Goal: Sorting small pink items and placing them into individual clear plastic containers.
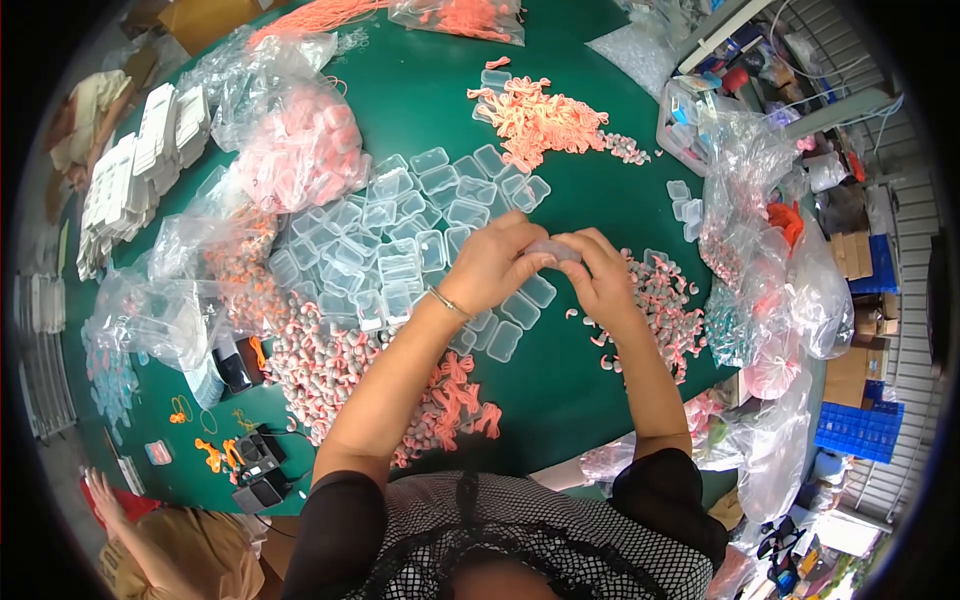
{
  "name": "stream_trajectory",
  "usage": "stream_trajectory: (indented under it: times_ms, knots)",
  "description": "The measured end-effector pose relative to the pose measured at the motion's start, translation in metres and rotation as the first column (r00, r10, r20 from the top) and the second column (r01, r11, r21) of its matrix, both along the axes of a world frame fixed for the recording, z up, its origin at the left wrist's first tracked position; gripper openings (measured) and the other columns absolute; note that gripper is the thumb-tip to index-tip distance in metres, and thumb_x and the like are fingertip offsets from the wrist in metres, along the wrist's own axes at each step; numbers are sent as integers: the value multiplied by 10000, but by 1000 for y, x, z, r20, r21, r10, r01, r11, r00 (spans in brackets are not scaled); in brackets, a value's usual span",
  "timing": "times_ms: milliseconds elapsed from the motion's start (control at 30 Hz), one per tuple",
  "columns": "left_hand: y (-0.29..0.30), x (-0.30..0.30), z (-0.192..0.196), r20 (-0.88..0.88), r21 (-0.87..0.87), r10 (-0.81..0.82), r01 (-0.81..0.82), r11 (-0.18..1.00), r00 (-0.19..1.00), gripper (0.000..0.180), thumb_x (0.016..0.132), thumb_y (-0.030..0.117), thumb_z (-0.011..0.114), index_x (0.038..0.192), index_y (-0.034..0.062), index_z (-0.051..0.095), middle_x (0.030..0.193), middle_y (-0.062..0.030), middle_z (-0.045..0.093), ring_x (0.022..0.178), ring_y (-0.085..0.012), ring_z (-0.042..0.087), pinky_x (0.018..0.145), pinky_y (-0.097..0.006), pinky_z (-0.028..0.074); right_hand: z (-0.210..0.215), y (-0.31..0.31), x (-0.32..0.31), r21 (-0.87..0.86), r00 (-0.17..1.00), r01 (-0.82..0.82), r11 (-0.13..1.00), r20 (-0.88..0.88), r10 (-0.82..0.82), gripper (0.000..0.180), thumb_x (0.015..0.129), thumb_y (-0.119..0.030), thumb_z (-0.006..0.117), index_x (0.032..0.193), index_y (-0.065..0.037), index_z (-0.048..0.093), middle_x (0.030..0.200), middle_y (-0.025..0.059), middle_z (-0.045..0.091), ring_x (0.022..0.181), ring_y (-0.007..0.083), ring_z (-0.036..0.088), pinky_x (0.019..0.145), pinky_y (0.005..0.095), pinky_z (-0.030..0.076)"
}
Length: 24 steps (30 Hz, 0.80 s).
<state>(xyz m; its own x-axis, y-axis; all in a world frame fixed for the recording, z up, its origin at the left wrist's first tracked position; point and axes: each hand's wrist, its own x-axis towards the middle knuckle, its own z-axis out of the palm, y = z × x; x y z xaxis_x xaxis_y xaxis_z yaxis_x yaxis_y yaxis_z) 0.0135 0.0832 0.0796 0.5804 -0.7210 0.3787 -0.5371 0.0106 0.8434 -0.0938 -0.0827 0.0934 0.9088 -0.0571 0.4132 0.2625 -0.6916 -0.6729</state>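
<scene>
Above the middle of the table, my left hand [490,262] and my right hand [603,277] meet, fingers closed on one small clear plastic box [553,250]. Fingers and thumbs cover most of it, so its lid and contents are hard to make out. Left of and below my hands spread many clear plastic boxes [398,268]. A pile of small pink-and-grey plugs [665,320] lies right of my right hand. Under my left forearm is a larger heap of similar plugs [325,365], with bundled coral cords [460,395] beside it.
Bundled orange cords [540,115] lie at the far side of the green table [420,90]. A bag of pink pieces [305,140] and stacked white trays [140,165] stand at left. Plastic bags [745,220] line the right edge. Another person's hand [105,500] shows at lower left.
</scene>
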Motion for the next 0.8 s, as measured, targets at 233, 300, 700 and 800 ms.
stream_trajectory:
  times_ms: [233, 300, 700, 800]
  knots:
    - [0, -2, -23, -165, 63, 51, -41, 997, 985, 210, 848, 214, 653, 925, 18, 650, 816, -110, 567, 721, -271, 577, 638, -340, 472, -13, -1, 16, 21, 1000, -26, 999, 16, 25, 158, 867, -68, 622, 1016, -17, 624, 846, 80, 617, 675, 180, 583, 613, 290, 466]
    - [-8, 1, -60, -370, -110, 171, -226, 968, 913, 229, 885, 217, 601, 936, -3, 637, 787, -98, 573, 719, -239, 591, 638, -308, 490, -38, -10, 33, 428, 971, 6, 904, -220, 98, 165, 896, -84, 597, 1042, -14, 625, 850, 50, 631, 679, 110, 555, 608, 265, 455]
    - [-11, 31, -99, -439, 80, 230, -217, 973, 869, 115, 891, 90, 571, 991, 33, 569, 866, -2, 587, 743, -72, 554, 641, -222, 476, -100, -11, 95, -126, 916, 363, 923, -132, -378, 313, 725, -118, 738, 1017, -58, 642, 877, 97, 624, 706, 223, 628, 601, 328, 496]
    - [-3, 33, -87, -451, 81, 297, -293, 953, 842, 135, 838, 38, 633, 961, 23, 578, 868, 19, 565, 750, -55, 531, 639, -206, 451, -118, -31, 83, 352, 943, 318, 880, -211, -257, 278, 756, -83, 719, 1023, -28, 659, 877, 60, 662, 720, 132, 625, 647, 274, 505]
